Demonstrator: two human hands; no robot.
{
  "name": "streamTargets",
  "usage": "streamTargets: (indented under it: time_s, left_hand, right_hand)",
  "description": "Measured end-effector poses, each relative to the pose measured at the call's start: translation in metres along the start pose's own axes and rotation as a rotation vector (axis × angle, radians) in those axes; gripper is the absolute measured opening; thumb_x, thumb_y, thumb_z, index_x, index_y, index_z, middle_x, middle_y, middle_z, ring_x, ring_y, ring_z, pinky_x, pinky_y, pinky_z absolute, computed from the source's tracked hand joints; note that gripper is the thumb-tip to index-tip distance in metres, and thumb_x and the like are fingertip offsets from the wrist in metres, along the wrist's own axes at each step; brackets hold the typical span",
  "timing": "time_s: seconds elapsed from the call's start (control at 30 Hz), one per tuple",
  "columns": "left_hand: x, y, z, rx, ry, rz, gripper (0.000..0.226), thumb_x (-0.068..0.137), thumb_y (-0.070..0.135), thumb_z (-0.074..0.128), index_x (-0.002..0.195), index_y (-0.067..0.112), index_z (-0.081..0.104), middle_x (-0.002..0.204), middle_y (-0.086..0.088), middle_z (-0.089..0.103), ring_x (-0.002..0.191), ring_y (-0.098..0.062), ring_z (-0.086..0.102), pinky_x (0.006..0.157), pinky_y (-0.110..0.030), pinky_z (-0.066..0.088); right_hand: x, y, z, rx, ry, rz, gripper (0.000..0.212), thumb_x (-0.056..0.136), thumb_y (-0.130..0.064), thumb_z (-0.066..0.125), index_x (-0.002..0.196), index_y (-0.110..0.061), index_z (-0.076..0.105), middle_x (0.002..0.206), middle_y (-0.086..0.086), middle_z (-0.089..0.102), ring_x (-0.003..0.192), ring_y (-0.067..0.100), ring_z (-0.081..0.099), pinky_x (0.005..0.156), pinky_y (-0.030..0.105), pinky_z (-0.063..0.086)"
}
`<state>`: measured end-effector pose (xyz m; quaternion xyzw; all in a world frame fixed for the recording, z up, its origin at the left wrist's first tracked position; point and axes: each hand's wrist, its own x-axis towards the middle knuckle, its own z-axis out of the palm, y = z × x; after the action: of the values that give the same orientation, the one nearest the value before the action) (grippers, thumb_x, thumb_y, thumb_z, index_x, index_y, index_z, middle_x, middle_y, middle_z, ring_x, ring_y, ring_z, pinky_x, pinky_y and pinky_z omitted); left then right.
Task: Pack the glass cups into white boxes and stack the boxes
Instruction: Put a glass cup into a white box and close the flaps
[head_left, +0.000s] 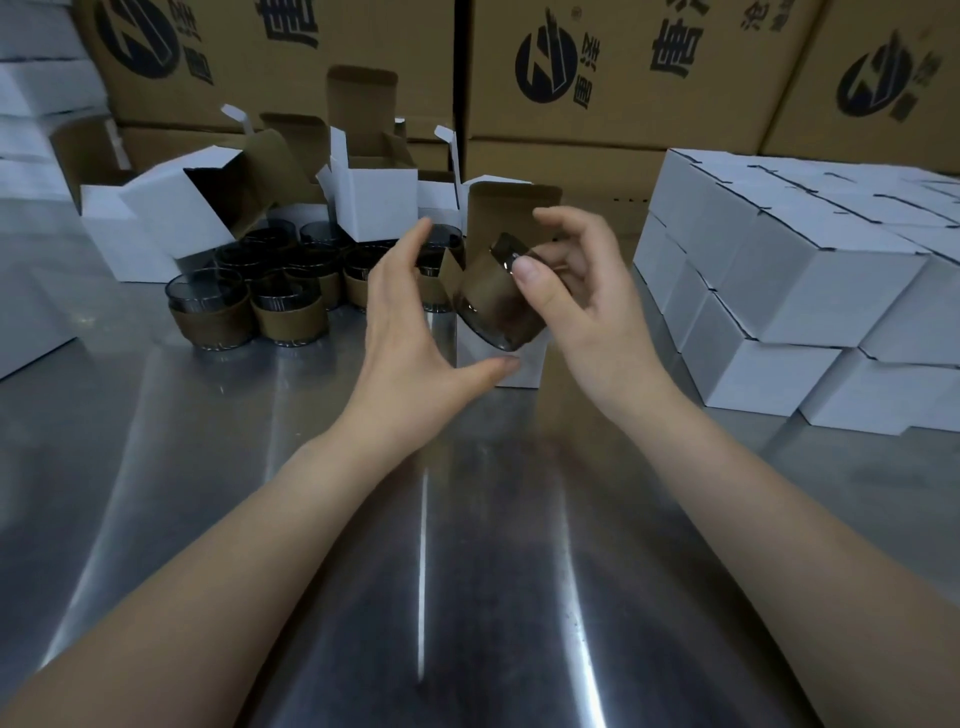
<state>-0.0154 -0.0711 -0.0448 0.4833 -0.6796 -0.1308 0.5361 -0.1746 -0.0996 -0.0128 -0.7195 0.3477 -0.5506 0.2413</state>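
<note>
Fingers (563, 221) of the right hand (587, 317) are curled round the glass cup (493, 306), thumb pinned near the rim, and in the head view, the only one on offer, the cup rides tilted with its thick glass base lowest. The left hand (405, 322) is spread and relaxed, gripping nothing. Its thumb reaches in at the front face of the open white box (522, 371), though whether it actually touches cannot be told. Now the danger: that is a fingertip hold on a tilted, slick cup, so a slip looks possible, and it would fall onto the steel table (415, 545). The brown sleeve could also snag on a side flap going in. With the left hand not yet braced on the box, a nudge from the cup could likely tip or skid the light carton. As for position, the cup sits inside the right fingers, just right of the left fingertips and directly above the left thumb. The box mouth is below and behind it, with the raised lid flap beyond the right fingertips. Left of the left fingers, more sleeved cups (270, 296) wait near the empty boxes (176, 208). Well right of the right hand stand the closed white boxes (779, 291), stacked in layers.
</note>
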Motion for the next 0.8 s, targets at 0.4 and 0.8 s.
streamTargets:
  time_s: [0.4,0.8]
  left_hand:
    - [0.005,-0.021,0.0,-0.122,-0.255,-0.117,0.115,0.071,0.025,0.088,0.152,0.036,0.008,0.151,0.006,0.037,0.138,-0.009,0.04,0.117,-0.039,0.034]
    - [0.003,-0.022,0.001,-0.107,-0.229,-0.128,0.112,0.075,0.027,0.084,0.152,0.042,0.003,0.133,0.03,0.041,0.128,0.003,0.043,0.1,-0.017,0.037]
  right_hand:
    - [0.005,0.001,-0.011,0.055,0.042,-0.082,0.034,0.09,-0.04,0.05,0.12,-0.025,0.048,0.101,-0.012,0.062,0.095,0.003,0.062,0.074,0.016,0.05]
    - [0.004,-0.003,-0.013,-0.066,0.023,-0.08,0.041,0.086,-0.031,0.068,0.119,-0.029,0.045,0.11,-0.019,0.061,0.108,0.0,0.058,0.086,0.009,0.043]
